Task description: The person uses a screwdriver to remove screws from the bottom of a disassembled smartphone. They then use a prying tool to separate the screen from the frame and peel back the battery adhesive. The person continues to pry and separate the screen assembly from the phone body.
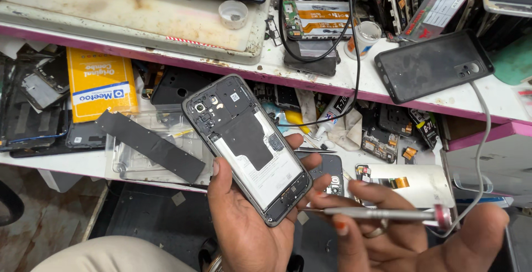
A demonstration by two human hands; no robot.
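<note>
My left hand point(244, 222) holds an opened phone point(246, 145) with its back cover off, tilted, camera end up and to the left. Its white battery and dark inner plates show. My right hand point(399, 239) grips a slim silver screwdriver point(382, 214) with a red end cap, lying almost level. The tip of the screwdriver points left toward the phone's lower corner, close to it. A ring sits on one right finger.
A cluttered bench point(388, 92) with a pink edge carries a black phone back cover point(433, 64), a white cap point(233, 13), a glue tube point(332, 112), black cables and circuit boards. On the lower shelf lie a yellow packet point(101, 83), a clear case point(155, 144) and phone parts.
</note>
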